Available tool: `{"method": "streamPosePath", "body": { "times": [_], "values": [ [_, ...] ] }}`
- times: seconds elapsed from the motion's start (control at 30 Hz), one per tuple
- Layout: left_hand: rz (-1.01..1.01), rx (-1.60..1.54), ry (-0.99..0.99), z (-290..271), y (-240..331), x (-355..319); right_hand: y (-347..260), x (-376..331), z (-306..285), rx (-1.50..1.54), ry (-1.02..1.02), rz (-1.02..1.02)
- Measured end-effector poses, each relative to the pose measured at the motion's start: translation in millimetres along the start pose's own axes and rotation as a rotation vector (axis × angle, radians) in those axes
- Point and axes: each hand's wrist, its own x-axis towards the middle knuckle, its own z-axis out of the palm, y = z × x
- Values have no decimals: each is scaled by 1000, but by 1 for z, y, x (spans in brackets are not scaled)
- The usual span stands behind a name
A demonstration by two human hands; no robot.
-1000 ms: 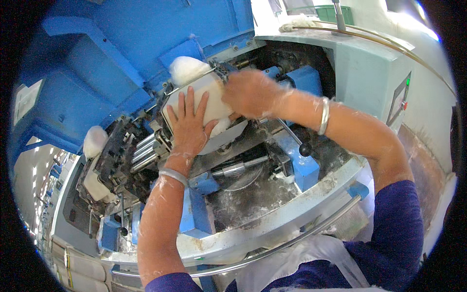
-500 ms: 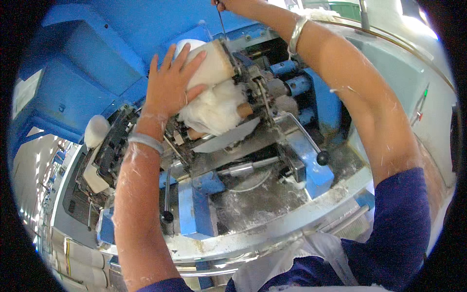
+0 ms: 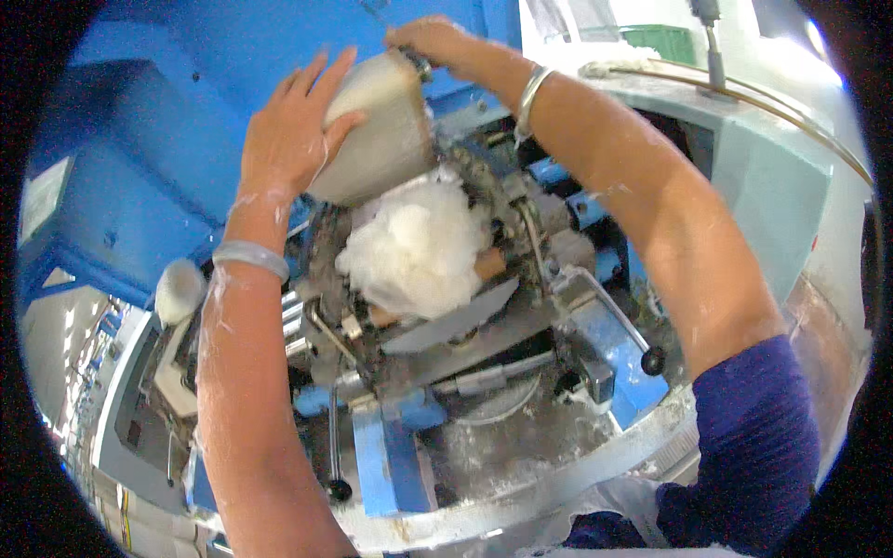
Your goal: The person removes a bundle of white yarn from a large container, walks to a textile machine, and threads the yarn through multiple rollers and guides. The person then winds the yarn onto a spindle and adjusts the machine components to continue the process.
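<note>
A cream, box-like cover (image 3: pixel 379 126) is tipped up above the machine's working parts. My left hand (image 3: pixel 293 126) is at its left end, thumb on the near face and the other fingers stretched along the edge. My right hand (image 3: pixel 433 42) is closed round the dark metal fitting at the cover's upper right corner; its fingertips are partly hidden. Below the cover, a fluffy mass of white fibre (image 3: pixel 414 244) lies over a brown roller (image 3: pixel 489 264), whose end sticks out at the right. A curved grey metal plate (image 3: pixel 456 321) runs along the near side of the fibre.
Two levers with black ball knobs stand near me, one left (image 3: pixel 339 489) and one right (image 3: pixel 653 361). Blue brackets (image 3: pixel 389 465) rise from the lint-strewn bed. A blue machine panel (image 3: pixel 233 56) stands behind. A white fibre bundle (image 3: pixel 179 291) is at the left.
The cover has come up and away from the fibre, showing more of it. My left hand has moved with it to the left. My right hand has come down to the cover's corner.
</note>
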Motion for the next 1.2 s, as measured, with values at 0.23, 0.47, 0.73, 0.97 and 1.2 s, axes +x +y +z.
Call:
{"method": "streamPosePath", "body": {
  "times": [0.23, 0.47, 0.73, 0.97, 1.2],
  "values": [
    [-8, -24, -62, 9, -24, 21, -2, 13, 2, -375, 133, -243],
    [-38, -41, -62, 16, -32, 25, 31, 55, 26, 45, 198, 123],
    [-54, -88, -73, 20, -35, 22, -14, -41, -16, -165, 437, -27],
    [-166, -109, -94, 30, -38, 26, -82, -201, 17, -292, -268, -79],
    [-350, -745, -9, -25, -16, -26, -62, -227, 71, 48, -465, -236]
  ]
}}
